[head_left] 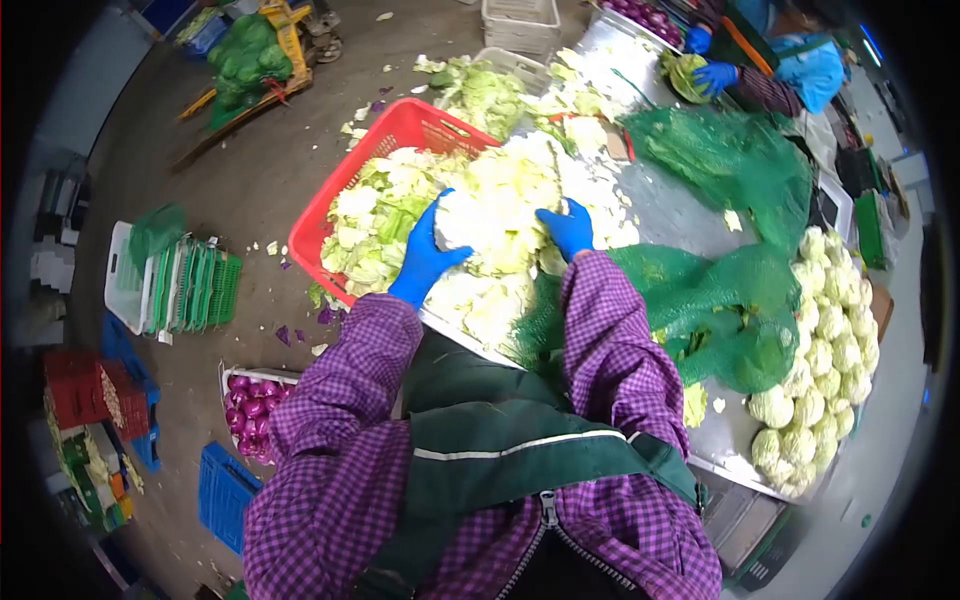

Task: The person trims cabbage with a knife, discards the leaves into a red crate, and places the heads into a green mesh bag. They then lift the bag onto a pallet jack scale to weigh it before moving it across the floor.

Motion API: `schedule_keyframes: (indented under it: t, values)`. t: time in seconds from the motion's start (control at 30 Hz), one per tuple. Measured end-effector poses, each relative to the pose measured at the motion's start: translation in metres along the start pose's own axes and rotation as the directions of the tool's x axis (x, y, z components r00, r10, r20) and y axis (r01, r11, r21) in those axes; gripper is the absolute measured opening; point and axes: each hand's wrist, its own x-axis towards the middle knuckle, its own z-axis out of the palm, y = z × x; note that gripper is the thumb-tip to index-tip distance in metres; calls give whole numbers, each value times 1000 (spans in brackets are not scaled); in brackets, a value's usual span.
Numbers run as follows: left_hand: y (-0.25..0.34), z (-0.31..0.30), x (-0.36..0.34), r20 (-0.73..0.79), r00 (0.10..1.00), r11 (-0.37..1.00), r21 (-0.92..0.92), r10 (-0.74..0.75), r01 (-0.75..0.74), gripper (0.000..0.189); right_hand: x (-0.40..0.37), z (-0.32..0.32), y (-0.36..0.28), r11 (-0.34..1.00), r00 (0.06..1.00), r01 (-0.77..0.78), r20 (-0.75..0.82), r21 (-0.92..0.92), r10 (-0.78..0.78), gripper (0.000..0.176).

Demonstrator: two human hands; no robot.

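Both my hands wear blue gloves and purple checked sleeves. My left hand [425, 255] and my right hand [567, 229] grip a pale green cabbage [492, 222] from either side, over a heap of loose cabbage leaves [480, 295] on the steel table [690, 215]. The cabbage's underside is hidden among the leaves.
A red crate [345, 185] full of leaves sits at the table's left edge. Green net sacks [715, 300] lie to my right, beside a row of trimmed cabbages [825, 350]. Another person's blue-gloved hand [712, 77] works at the far end. Crates, including one of purple produce [250, 400], stand on the floor.
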Motion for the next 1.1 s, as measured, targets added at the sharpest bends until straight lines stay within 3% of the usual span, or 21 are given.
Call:
schedule_keyframes:
  t: [0.07, 0.13, 0.17, 0.23, 0.3, 0.33, 0.47, 0.5, 0.53, 0.57, 0.6, 0.7, 0.73, 0.8, 0.83, 0.93, 1.0, 1.03, 1.07, 1.1]
  values:
    - [28, -21, -4, -34, 986, 908, -396, -162, 136, 68, 3, -4, -8, 857, 925, -379, 167, 349, 341, 42]
    - [23, -44, -4, -102, 990, 897, -439, -102, 47, 61, 9, 6, -18, 761, 906, -422, 209, 493, 368, 25]
    - [29, -49, -5, -104, 984, 808, -586, -141, 54, 66, 2, 7, -46, 755, 896, -444, 206, 483, 395, 21]
    - [34, -62, -4, -55, 976, 624, -776, -212, 92, 72, -1, 24, -83, 738, 889, -455, 309, 498, 340, 21]
    - [39, -60, -1, -79, 984, 603, -797, -160, 34, 74, -15, 26, -128, 755, 892, -417, 387, 506, 234, 24]
    - [42, -60, 1, -87, 989, 570, -822, -116, -6, 75, -21, 24, -147, 773, 888, -380, 434, 508, 151, 35]
    - [67, -56, 0, -127, 990, 765, -642, -58, -37, 87, -47, 12, -193, 803, 779, -255, 606, 539, -159, 58]
    - [70, -56, 0, -122, 991, 764, -645, -63, -31, 87, -54, 11, -201, 794, 788, -189, 571, 578, -229, 59]
    - [73, -55, 2, -100, 994, 844, -537, -50, -11, 90, -59, 10, -209, 788, 812, -82, 499, 611, -302, 50]
    - [74, -54, 4, -74, 997, 908, -418, -37, 2, 93, -60, 8, -213, 818, 802, -80, 524, 569, -286, 43]
    - [75, -53, 4, -64, 997, 907, -421, -38, 7, 93, -60, 7, -215, 846, 793, -75, 546, 528, -270, 36]
    - [82, -50, 4, -2, 999, 953, -301, -36, 34, 100, -47, 7, -201, 756, 911, -116, 372, 644, -177, 17]
    - [86, -51, 5, 2, 999, 952, -304, -37, 36, 100, -40, 5, -194, 719, 935, -193, 347, 667, -71, 17]
    - [90, -57, 10, 37, 998, 978, -202, -54, 60, 95, -36, -13, -182, 845, 913, -282, 399, 453, 91, 20]
    - [91, -59, 16, 41, 998, 977, -206, -51, 59, 95, -34, -4, -162, 795, 947, -194, 321, 575, -1, 22]
    - [77, -49, 25, -2, 1000, 996, -93, -1, 1, 95, -56, -6, -155, 820, 902, -221, 430, 528, -34, 21]
    - [31, -20, 28, -92, 983, 971, -195, -159, 139, 96, -63, 12, -124, 878, 832, -298, 553, 374, 46, 19]
    - [23, -15, 29, -53, 983, 981, 69, -178, 182, 92, -63, 8, -119, 880, 785, -385, 601, 278, 153, 19]
    - [16, -9, 27, -8, 981, 977, 96, -193, 193, 96, -63, 1, -113, 867, 726, -466, 636, 175, 262, 20]
    - [8, -5, 26, 27, 980, 955, 232, -196, 184, 98, -60, 3, -92, 864, 729, -473, 628, 172, 274, 20]
